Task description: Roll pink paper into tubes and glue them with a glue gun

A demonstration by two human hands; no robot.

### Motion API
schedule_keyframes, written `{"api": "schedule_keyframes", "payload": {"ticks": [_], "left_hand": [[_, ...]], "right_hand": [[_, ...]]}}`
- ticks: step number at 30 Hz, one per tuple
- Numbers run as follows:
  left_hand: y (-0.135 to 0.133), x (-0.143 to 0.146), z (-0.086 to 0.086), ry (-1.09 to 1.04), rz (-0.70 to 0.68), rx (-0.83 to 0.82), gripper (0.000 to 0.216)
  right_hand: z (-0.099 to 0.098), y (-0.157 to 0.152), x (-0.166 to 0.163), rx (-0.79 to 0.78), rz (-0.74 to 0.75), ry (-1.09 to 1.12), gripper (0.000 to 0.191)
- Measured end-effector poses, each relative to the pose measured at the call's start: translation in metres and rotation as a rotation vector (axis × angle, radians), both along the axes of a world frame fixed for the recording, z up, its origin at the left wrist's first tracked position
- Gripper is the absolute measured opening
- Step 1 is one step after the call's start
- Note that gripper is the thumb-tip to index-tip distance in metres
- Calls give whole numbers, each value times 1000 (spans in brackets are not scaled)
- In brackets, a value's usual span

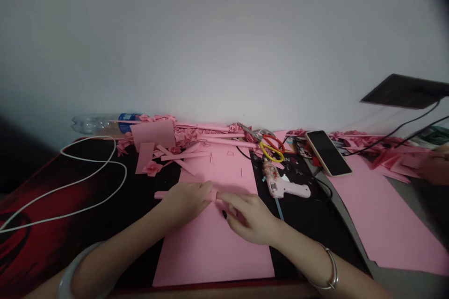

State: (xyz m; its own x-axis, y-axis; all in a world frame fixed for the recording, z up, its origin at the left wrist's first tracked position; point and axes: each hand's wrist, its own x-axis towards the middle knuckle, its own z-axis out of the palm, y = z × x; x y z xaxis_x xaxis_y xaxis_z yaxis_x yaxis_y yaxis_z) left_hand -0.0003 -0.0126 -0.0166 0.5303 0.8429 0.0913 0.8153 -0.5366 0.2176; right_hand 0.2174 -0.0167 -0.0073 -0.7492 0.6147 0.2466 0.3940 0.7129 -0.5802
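Note:
My left hand (185,201) is closed around a thin pink paper roll (160,195); one end sticks out left of the hand, the other shows past the fingertips. My right hand (254,217) touches the roll's right end with its fingertips. Its thumb, with a dark nail, stands apart from the fingers. Both hands are over a large pink paper sheet (213,261) on the dark table mat. Small bent pieces and fold marks seem to lie on the sheet's far part.
Behind the hands are pink paper flowers (152,168), scissors (271,147) and a glue gun (286,187). A phone (329,153) and more pink sheets (393,224) lie right. Left are a plastic bottle (94,124) and white cable (119,196). Another person's hand (435,168) shows far right.

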Motion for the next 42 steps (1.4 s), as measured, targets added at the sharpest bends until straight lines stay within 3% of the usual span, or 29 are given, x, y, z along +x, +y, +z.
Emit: {"api": "schedule_keyframes", "payload": {"ticks": [5,11,15,22,24,29,34,38,42], "left_hand": [[-1,1,0,-17,19,13,15],[1,7,-2,-12,-47,18,14],[-4,17,-5,7,-99,3,10],[-9,31,0,37,-148,29,13],[-5,31,-3,49,-169,52,12],[11,15,-9,95,-162,131,25],[19,-13,1,162,-132,167,25],[18,-19,5,174,-164,166,18],[16,-15,4,160,-211,160,16]], "right_hand": [[-4,1,2,9,94,66,48],[-9,2,5,-99,-139,185,28],[-11,0,4,-143,-122,105,32],[-12,-1,4,67,-93,7,11],[-14,0,4,124,-85,22,15],[-16,6,6,-2,-242,183,17],[-16,11,8,-42,-336,183,17],[-12,11,7,-53,-323,136,19],[-5,9,7,0,-202,-20,16]]}}
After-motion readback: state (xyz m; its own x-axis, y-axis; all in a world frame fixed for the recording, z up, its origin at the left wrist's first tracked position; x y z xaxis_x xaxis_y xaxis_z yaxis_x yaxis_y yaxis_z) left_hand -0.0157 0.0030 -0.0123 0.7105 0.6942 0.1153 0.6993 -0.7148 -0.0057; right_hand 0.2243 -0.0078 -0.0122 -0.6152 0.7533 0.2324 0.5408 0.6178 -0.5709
